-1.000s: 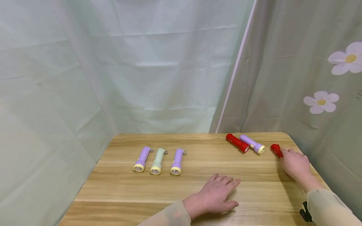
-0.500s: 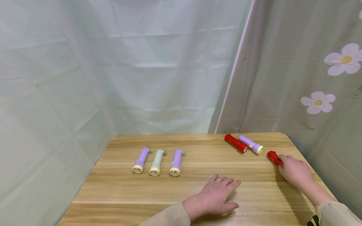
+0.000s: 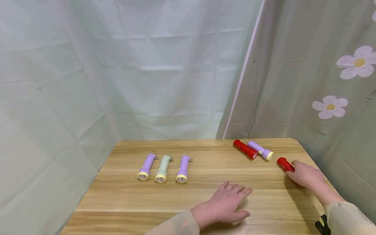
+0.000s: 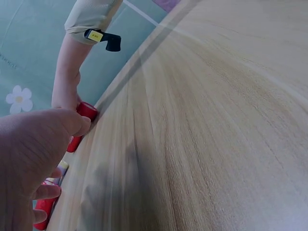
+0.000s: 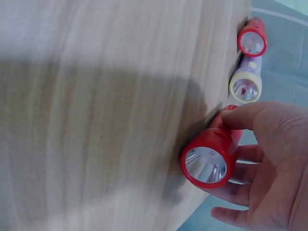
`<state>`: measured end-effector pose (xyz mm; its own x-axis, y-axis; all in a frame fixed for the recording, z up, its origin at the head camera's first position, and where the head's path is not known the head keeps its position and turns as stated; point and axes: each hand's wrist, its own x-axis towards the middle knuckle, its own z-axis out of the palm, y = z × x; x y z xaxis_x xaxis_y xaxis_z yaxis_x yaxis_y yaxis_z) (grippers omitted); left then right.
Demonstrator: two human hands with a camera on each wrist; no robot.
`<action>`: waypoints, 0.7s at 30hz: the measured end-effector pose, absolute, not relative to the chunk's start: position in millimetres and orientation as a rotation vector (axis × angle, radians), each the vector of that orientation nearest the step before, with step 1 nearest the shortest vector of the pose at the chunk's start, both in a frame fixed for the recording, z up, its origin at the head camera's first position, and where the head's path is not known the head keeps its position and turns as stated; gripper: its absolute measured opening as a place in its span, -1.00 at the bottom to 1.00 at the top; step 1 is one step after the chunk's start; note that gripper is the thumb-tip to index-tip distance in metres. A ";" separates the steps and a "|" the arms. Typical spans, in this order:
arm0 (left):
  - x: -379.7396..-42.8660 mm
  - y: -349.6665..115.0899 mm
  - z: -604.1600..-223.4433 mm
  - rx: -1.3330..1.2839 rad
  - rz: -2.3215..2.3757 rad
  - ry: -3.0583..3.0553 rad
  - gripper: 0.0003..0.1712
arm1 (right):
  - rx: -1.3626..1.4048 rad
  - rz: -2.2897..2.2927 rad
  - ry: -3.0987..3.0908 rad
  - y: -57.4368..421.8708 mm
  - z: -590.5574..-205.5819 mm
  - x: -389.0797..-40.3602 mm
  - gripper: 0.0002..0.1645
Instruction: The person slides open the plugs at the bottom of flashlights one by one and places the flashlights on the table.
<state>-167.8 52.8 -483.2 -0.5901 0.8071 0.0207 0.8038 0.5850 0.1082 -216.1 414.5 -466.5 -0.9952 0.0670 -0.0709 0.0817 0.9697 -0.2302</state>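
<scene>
My right hand (image 3: 306, 174) is at a red flashlight (image 3: 285, 164) lying near the table's right edge. In the right wrist view, the thumb rests on the body of this red flashlight (image 5: 209, 156) and the other fingers lie along its far side; its lens faces the camera. Left of it, a second red flashlight (image 3: 245, 149) and a purple flashlight (image 3: 260, 150) with a cream head lie side by side, slanting the same way. My left hand (image 3: 224, 204) is low over the table's front middle, palm down, fingers spread, holding nothing.
On the table's (image 3: 123, 195) left half lie a purple flashlight (image 3: 148, 166), a pale green flashlight (image 3: 163, 168) and another purple flashlight (image 3: 183, 168), heads towards me, each with plug prongs out at its side. Curtains (image 3: 176, 81) hang behind the table.
The right hand and its red flashlight have come slightly nearer to me and left, then stayed almost in place; the hand's fingers have shifted a little on it. The left hand barely moves.
</scene>
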 end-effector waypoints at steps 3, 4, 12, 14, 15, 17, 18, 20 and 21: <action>-167.6 52.5 -483.9 1.406 0.167 2.771 -0.12 | 0.148 -0.404 2.992 413.9 -464.4 -218.6 -0.64; -167.5 52.3 -484.2 1.402 0.166 2.773 -0.11 | 0.163 -0.416 2.974 413.3 -463.6 -219.2 -0.66; -168.3 50.4 -486.3 1.375 0.184 2.782 -0.11 | 0.238 -0.430 2.924 406.8 -459.4 -219.0 -0.65; -168.1 49.9 -486.6 1.376 0.186 2.786 -0.11 | 0.244 -0.428 2.930 404.6 -459.7 -218.4 -0.65; -168.0 49.6 -486.6 1.376 0.188 2.788 -0.12 | 0.244 -0.427 2.933 403.5 -459.9 -218.0 -0.65; -167.7 49.0 -486.6 1.376 0.190 2.789 -0.13 | 0.248 -0.420 2.938 400.8 -459.8 -217.1 -0.66; -167.7 48.7 -486.7 1.377 0.191 2.789 -0.13 | 0.249 -0.417 2.941 399.6 -459.8 -217.0 -0.67; -167.7 48.0 -486.8 1.380 0.195 2.789 -0.15 | 0.248 -0.410 2.941 397.7 -460.0 -216.2 -0.68; -167.7 47.7 -486.9 1.382 0.195 2.789 -0.15 | 0.246 -0.409 2.939 396.9 -459.9 -215.7 -0.69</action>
<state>-167.7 47.7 -486.9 -0.6070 0.7939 0.0350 0.7911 0.5995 0.1220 -215.7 396.9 -459.9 -0.9730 0.1393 -0.1841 0.1843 0.9491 -0.2556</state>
